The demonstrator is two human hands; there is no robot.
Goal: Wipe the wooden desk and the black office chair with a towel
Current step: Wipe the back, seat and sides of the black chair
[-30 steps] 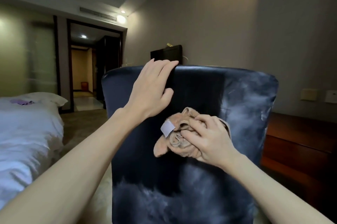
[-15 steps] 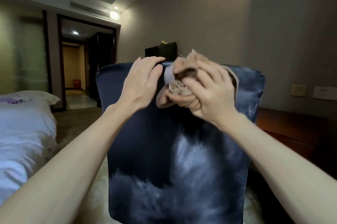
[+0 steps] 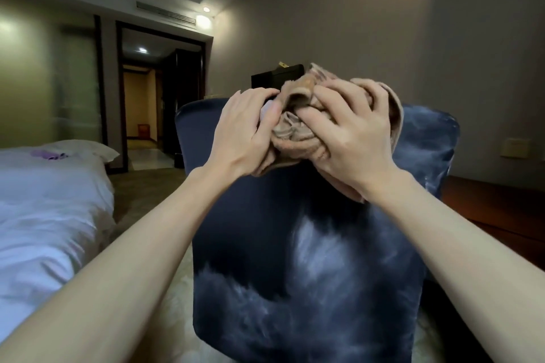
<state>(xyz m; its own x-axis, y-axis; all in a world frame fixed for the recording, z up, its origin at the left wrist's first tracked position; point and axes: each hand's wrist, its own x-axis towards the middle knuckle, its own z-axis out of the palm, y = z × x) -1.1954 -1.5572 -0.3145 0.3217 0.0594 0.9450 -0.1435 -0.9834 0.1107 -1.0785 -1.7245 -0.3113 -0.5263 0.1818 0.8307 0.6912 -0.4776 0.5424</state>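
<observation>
Holds a tan towel (image 3: 295, 132), bunched into folds, up at the top edge of the chair (image 3: 309, 244) back. Cannot tell whether it touches the chair or sits just clear of it. Grasps the towel's right side with the right hand (image 3: 351, 138), fingers spread and curled into the cloth, with a flap hanging below the wrist in front of the chair back. Clamps the towel's left side with the left hand (image 3: 244, 138), thumb against a small pale tag (image 3: 267, 110), fingers bent over the top of the bundle. Reaches in with both forearms from below, one on each side of the chair back. Shows dark blue-black upholstery, brushed with pale streaks across the lower half and the right shoulder.

To the right of the chair, partly hidden behind it, a reddish wooden desk (image 3: 495, 209), and above that a pale wall plate (image 3: 514, 147). Just behind the chair's top edge, a black box-like thing (image 3: 274, 79), too dim to identify. To the left of the chair, a bed (image 3: 44, 200) with white sheets, a pillow (image 3: 85, 147) and a small purple item (image 3: 48, 154) on top. Farther back on the chair's left, an open doorway (image 3: 147, 97) into a lit hall, with a ceiling lamp (image 3: 203, 21) glowing above.
</observation>
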